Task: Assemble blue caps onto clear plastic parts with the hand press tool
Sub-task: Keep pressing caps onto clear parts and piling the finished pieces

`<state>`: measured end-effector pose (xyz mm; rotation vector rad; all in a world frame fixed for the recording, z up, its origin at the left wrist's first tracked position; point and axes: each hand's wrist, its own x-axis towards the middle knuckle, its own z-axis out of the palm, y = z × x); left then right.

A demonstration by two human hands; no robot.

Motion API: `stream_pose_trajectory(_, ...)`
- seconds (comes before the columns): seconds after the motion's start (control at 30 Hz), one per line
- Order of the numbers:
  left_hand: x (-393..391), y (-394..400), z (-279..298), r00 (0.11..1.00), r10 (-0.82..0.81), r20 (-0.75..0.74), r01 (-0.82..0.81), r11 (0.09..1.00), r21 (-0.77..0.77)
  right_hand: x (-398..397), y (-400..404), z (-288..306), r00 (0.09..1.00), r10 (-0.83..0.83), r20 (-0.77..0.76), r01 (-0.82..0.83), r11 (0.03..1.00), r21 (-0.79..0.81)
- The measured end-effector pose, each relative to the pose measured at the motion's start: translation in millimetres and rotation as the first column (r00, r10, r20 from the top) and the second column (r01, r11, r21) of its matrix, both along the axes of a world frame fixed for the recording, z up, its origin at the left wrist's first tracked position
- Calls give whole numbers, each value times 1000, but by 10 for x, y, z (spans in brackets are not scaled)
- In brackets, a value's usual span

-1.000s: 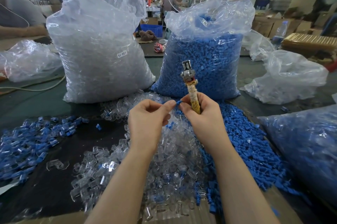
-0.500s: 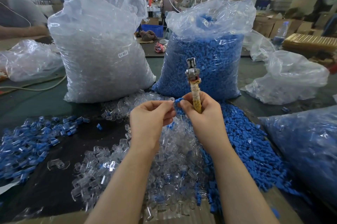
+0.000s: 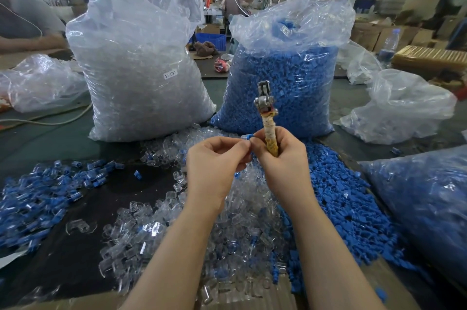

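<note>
Right hand (image 3: pixel 283 160) round upright press tool (image 3: pixel 267 120), head up

Bare dark table (image 3: pixel 75 254) is left open below and to the left of the left hand (image 3: pixel 214 170); beyond both hands the way is blocked by the clear-parts bag (image 3: pixel 141 77) and the blue-caps bag (image 3: pixel 285 87). Right of the right hand (image 3: pixel 285 165), passage is closed off by the loose blue caps (image 3: pixel 348 208) and another filled bag (image 3: pixel 429 208); directly beneath the hands the surface is covered by the clear-parts heap (image 3: pixel 202 234).

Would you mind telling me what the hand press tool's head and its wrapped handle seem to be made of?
The tool's silver hinged head looks like bare polished metal, probably steel: it glints and shows round pivot pins. The yellowish wrapped handle, gripped in the right hand, seems bound in worn tape or cloth strip: matte, ridged in spiral turns, stained. What lies under the wrap is hidden.
</note>
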<state>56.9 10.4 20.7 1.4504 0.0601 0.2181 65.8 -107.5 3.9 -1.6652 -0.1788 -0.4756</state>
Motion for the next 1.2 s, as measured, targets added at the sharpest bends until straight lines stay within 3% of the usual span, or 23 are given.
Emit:
stream_pose_trajectory(0.47, 34, 33, -67, 987, 85, 134, -120, 955, 271, -26, -56, 60, 992, 78, -102, -93, 985, -147)
stream_pose_trajectory(0.87, 104, 178, -67, 979, 74, 188, -100, 986, 133, -57, -314, 52, 901, 216, -376, -335, 898, -286)
stream_pose_trajectory(1.2, 110, 219, -58, 976, 11, 217, -38, 992, 120, -43, -306, 33, 879, 269, -394, -415, 839, -351)
